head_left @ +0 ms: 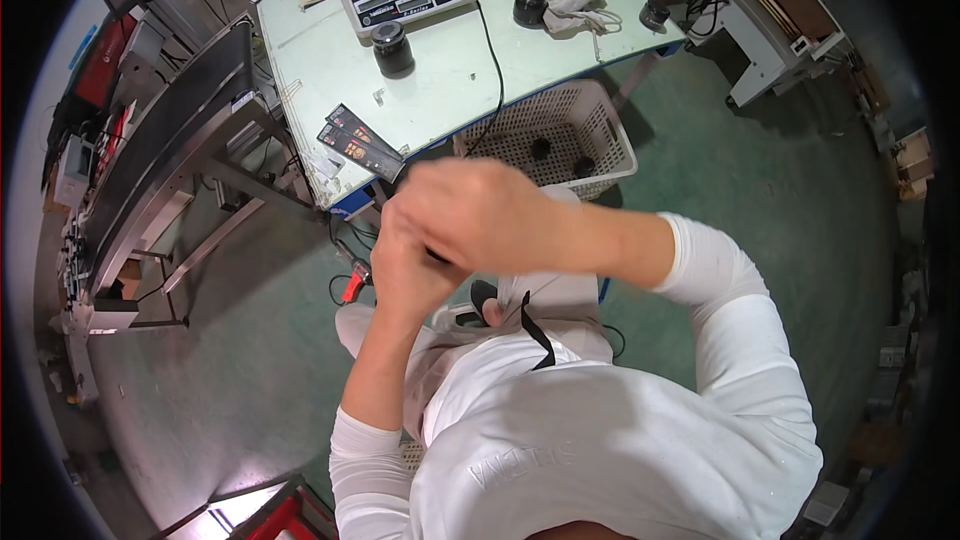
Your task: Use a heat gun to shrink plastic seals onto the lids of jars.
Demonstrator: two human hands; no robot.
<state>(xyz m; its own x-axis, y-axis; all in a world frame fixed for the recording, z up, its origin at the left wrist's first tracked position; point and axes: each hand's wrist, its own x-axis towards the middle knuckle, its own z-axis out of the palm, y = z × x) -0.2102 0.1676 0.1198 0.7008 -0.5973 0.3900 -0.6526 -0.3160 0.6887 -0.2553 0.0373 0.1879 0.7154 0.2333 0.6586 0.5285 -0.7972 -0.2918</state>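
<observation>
My left hand (398,275) and my right hand (485,215) meet in front of my body, near the close edge of the table. Both are closed, the right over the left, and the right is slightly blurred. A dark thing (437,256) shows in a small gap between them; the fingers hide its shape. Just beyond the hands, dark printed labels (362,147) lie overlapping on the table's corner. Farther back stands a dark jar with a black lid (393,52). Another dark jar (531,6) stands to its right, and a small dark container (653,17) sits near the right corner.
A blue-topped weighing scale (405,0) rests on the pale table (440,90), its cable hanging over the edge. Beside it lies a grey cloth (575,2). Below is a white plastic basket (622,145) with dark round things inside. A conveyor (175,125) runs at left; a red-handled tool (352,287) hangs low.
</observation>
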